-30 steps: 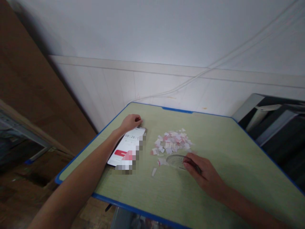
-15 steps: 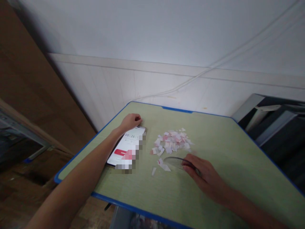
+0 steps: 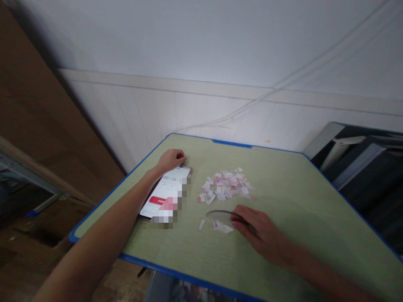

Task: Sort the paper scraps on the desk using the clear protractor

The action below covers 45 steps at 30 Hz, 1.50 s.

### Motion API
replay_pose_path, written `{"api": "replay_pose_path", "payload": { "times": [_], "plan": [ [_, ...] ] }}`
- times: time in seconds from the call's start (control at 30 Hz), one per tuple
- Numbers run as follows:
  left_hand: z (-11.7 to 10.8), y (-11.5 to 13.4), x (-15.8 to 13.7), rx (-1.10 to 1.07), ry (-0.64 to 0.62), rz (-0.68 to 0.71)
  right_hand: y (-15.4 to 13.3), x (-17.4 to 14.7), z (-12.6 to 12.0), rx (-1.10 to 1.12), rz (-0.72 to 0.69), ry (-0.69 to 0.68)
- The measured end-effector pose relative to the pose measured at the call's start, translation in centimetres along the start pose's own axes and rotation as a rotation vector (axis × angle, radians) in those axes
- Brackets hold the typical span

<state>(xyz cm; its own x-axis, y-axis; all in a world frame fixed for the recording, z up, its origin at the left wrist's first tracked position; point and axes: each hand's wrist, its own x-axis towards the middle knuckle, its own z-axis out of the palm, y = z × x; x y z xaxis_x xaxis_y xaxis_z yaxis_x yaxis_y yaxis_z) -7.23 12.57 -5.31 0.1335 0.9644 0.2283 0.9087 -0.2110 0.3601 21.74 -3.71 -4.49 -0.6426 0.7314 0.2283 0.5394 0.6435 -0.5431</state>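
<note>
Plainly, the held tool (image 3: 218,215) looks thin, see-through and curved.

Transparent tool (image 3: 218,215) in right hand (image 3: 264,233)

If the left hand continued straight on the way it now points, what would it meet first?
The left hand would probably reach the table's blue far edge first, with the pale wall behind it; height and depth are unclear from this view.
</note>
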Motion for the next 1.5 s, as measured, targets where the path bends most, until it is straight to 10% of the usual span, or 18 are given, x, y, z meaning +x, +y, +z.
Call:
{"api": "replay_pose_path", "payload": {
  "times": [1.5],
  "plan": [
    [0.2, -0.3, 0.1, -0.031, 0.001, 0.007, 1.4, -1.6, -6.3, -0.058, 0.017, -0.166]
  ]
}}
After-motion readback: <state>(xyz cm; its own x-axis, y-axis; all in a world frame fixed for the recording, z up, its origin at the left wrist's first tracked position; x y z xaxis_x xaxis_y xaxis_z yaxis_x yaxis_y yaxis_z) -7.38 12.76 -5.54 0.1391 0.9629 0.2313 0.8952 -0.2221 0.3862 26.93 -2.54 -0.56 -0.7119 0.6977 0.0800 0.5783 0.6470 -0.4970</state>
